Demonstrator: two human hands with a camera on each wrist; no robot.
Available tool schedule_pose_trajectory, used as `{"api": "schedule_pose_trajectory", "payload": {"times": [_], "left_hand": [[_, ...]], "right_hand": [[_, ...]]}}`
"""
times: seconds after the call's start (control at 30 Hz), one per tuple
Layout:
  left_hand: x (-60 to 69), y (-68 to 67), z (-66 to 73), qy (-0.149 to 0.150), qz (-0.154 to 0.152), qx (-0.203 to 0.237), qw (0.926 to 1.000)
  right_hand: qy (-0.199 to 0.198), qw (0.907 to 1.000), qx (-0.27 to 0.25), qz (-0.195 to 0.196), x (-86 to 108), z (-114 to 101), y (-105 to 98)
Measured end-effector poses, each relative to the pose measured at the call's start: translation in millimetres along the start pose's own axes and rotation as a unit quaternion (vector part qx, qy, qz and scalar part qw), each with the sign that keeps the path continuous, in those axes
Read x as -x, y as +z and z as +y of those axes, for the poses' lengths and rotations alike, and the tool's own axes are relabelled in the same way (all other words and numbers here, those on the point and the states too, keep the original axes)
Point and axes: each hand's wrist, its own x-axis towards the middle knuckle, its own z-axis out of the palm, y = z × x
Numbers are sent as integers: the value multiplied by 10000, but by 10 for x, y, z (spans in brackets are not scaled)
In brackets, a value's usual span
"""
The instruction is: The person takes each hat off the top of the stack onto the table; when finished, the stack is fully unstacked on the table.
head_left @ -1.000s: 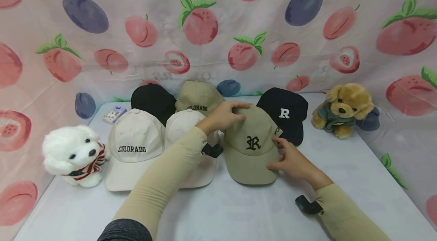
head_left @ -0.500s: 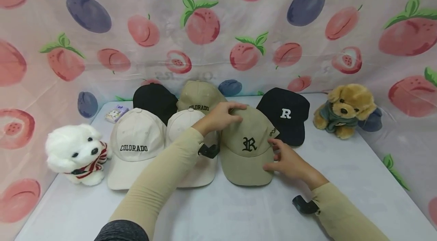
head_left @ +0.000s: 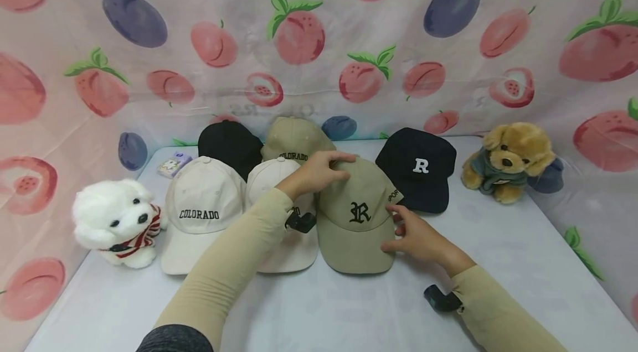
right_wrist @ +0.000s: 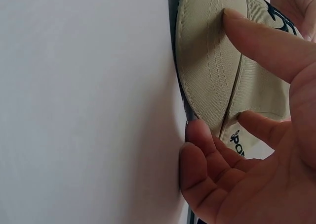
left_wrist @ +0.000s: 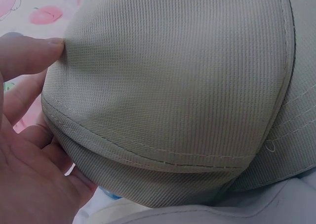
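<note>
A khaki baseball cap (head_left: 356, 252) with a dark letter R on its front sits right of the middle of the table, brim toward me. My left hand (head_left: 316, 172) grips its crown at the upper left. The left wrist view shows the thumb on the fabric and the other fingers (left_wrist: 32, 105) at the cap's edge, partly hidden. At the cap's right side, my right hand (head_left: 418, 238) holds the brim, thumb on top and fingers curled beside and beneath its edge in the right wrist view. A cream cap (head_left: 289, 260) lies just left, partly covered by my left arm.
Another cream cap (head_left: 204, 202) reads COLORADO. Behind stand a black cap (head_left: 229, 144), a khaki COLORADO cap (head_left: 294, 133) and a dark R cap (head_left: 418, 158). A white plush dog (head_left: 117, 222), a brown plush dog (head_left: 508, 161) and a small purple pack (head_left: 174, 164) flank them.
The khaki R cap has shifted left in both hands, closer to the cream cap and farther from the dark R cap. The view has drifted slightly.
</note>
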Motion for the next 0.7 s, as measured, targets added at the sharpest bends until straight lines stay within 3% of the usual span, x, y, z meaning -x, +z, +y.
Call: {"api": "schedule_pose_trajectory", "payload": {"times": [0.7], "left_hand": [[91,-9,-77,-24,23,151,9999]], "right_hand": [[94,9999,-62,-45,-8,-60,54]]}}
